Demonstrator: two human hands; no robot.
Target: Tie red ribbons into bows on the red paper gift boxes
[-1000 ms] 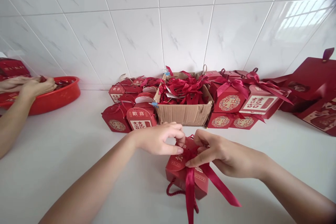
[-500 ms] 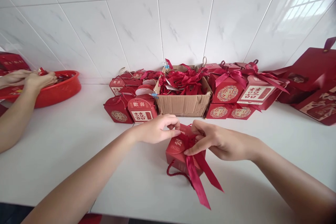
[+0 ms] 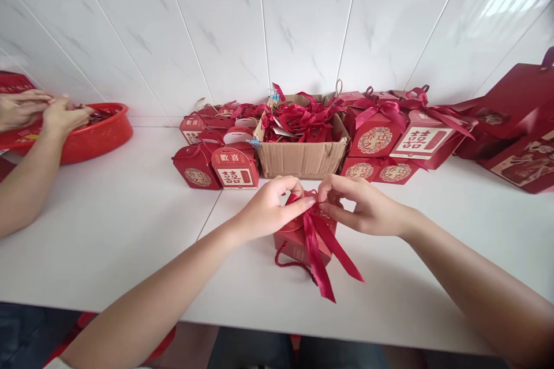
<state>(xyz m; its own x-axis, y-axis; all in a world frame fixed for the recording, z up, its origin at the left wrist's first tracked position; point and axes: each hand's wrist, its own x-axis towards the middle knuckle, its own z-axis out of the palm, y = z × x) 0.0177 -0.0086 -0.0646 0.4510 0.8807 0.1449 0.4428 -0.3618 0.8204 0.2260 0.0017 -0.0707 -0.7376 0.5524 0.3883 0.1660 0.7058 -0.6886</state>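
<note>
On the white tabletop before me stands a small red gift box [image 3: 292, 245] with a twisted cord handle [image 3: 285, 264] hanging at its front. A dark red satin ribbon [image 3: 318, 259] lies over its top, two long tails draping down the near side. My left hand [image 3: 279, 203] pinches the ribbon at the top of the box, thumb and finger together. From the other side my right hand [image 3: 361, 206] pinches at the same spot, its fingertips close to the left ones. The fingers partly hide the ribbon's middle.
Behind the box, a cardboard carton [image 3: 303, 160] holds loose red ribbons. Red gift boxes [image 3: 236, 167] stand left of it, and ribboned boxes [image 3: 374, 139] are stacked right. Larger red bags [image 3: 519, 121] lie far right. At left, another person's hands [image 3: 63, 118] work over a red basin [image 3: 97, 141].
Both hands have drawn together at the top of the box, and my right fingers have moved off the ribbon's front to pinch higher up. The view has tilted down slightly.
</note>
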